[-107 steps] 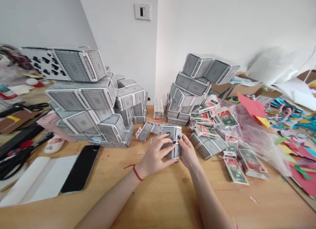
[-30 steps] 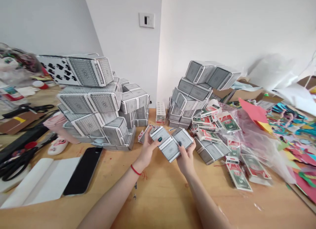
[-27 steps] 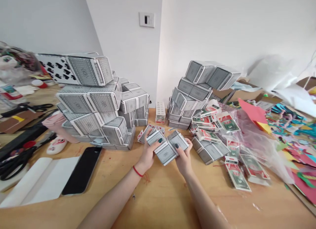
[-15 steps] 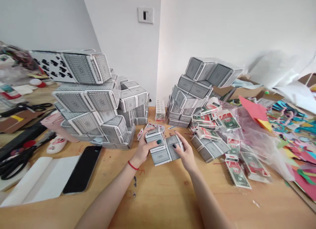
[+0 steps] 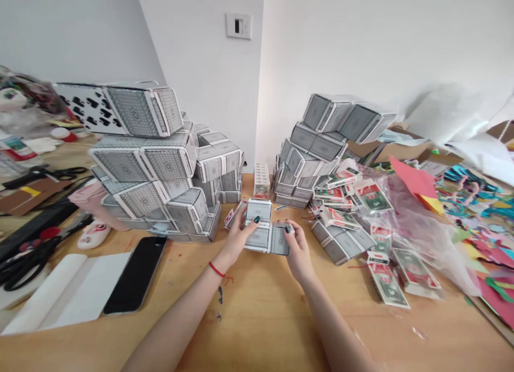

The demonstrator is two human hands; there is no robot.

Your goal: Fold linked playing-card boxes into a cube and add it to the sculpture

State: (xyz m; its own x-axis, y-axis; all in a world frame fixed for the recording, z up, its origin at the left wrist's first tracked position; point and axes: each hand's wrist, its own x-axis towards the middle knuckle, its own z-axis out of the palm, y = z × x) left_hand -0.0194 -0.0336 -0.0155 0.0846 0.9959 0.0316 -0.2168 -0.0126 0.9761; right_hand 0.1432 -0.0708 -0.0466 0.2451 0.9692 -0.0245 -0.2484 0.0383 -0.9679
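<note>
Between my two hands is a block made of grey-backed playing cards (image 5: 257, 238), folded into joined box shapes with white edges. My left hand (image 5: 239, 235) grips its left side, thumb on the front face and a red string bracelet on the wrist. On the right side, my right hand (image 5: 297, 249) holds it with the thumb on top; the other fingers are partly hidden behind. A few loose face-up cards (image 5: 230, 215) lie just behind my left hand. Similar card blocks form a tall left stack (image 5: 168, 158) and a right stack (image 5: 311, 147).
Red and green card packs (image 5: 387, 283) and a further card block (image 5: 341, 241) lie right, beside plastic wrap and coloured paper (image 5: 413, 176). At left are a black phone (image 5: 135, 275), an open notebook (image 5: 80, 291), scissors (image 5: 28, 259) and a computer mouse (image 5: 93, 234). A clear card case (image 5: 262, 180) stands behind.
The card block has been tilted and turned between my hands, so its faces now look more squarely toward me. Both hands keep hold of it; the view shifts slightly.
</note>
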